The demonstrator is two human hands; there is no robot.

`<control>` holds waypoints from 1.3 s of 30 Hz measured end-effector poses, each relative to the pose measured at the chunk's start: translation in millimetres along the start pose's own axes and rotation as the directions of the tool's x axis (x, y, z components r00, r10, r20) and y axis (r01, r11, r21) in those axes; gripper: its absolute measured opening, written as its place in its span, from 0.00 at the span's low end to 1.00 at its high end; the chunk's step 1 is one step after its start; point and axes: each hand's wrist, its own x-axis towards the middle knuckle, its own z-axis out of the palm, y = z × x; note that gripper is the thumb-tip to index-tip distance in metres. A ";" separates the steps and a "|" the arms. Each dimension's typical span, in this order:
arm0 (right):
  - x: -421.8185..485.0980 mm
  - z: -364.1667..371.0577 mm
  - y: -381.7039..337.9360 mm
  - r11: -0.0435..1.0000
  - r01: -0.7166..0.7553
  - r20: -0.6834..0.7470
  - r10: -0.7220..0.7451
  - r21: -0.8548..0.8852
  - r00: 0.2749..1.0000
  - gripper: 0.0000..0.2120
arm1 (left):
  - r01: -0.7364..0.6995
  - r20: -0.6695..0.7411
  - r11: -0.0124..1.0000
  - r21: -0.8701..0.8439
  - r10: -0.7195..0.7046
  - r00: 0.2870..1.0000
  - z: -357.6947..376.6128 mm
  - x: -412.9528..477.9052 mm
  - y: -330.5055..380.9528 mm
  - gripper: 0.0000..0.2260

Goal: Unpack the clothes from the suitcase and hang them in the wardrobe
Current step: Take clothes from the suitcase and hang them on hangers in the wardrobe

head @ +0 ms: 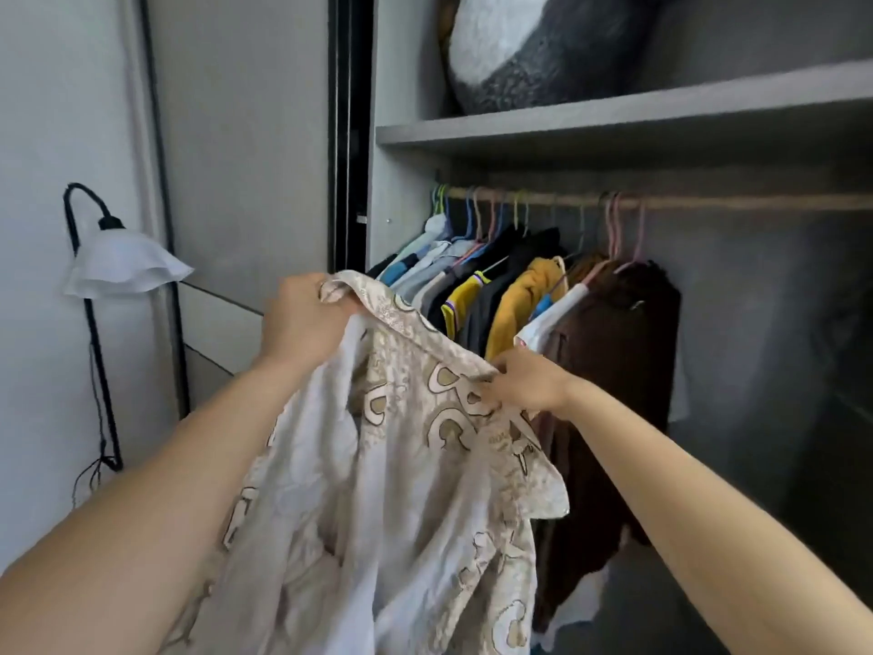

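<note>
Two hands, one garment, itemised.

1. Cream printed shirt (pixel 415 465), thin fabric with beige, dark-outlined shapes. I hold it up by the collar edge in front of the open grey wardrobe (pixel 399 196), lower than the wooden rail (pixel 732 200). Its body hangs free between my forearms. I judge it is stretched this way so the neck opens to take a hanger. Whether a hanger is already inside, I cannot tell.

2. My left hand (pixel 302 319): fingers curled tight round the bunched collar end, nothing else in it.

3. My right hand (pixel 529 380): a narrow pinch, fingertips and thumb closed on the collar edge farther along, just in front of the dark brown garment (pixel 619 371).

4. Row of hung clothes (pixel 515 314) on coloured hangers (pixel 614 224): crowded toward the rail's left end, the brown piece last on the right. The rail runs on beyond it, and that stretch is where I judge the shirt belongs.

5. Grey-and-white plush toy (pixel 543 54): on the grey shelf (pixel 614 127) above the rail, near its left end.

6. Floor lamp with white frilled shade (pixel 123 269): outside the wardrobe, by the wall.

7. Suitcase: not in view.
</note>
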 end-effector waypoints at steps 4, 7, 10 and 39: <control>-21.4 -58.8 22.5 0.967 0.071 -0.078 -0.053 0.245 0.996 0.05 | 0.179 -0.020 0.868 -0.463 -0.212 0.977 40.7 14.0 41.1 0.10; -34.7 -83.4 52.1 0.990 -0.079 -0.110 0.066 -0.113 0.992 0.07 | 0.302 0.313 0.886 -0.351 -0.193 0.930 72.4 11.6 57.1 0.09; -48.1 -108.4 75.2 0.985 -0.150 -0.242 0.126 -0.081 0.962 0.13 | 0.347 0.400 0.904 -0.250 -0.230 0.887 101.9 16.1 65.2 0.27; -61.3 -226.8 129.7 0.639 -0.768 -0.807 0.429 -0.047 0.406 0.14 | 0.173 0.603 0.935 -0.309 0.052 0.796 213.1 -8.2 104.0 0.23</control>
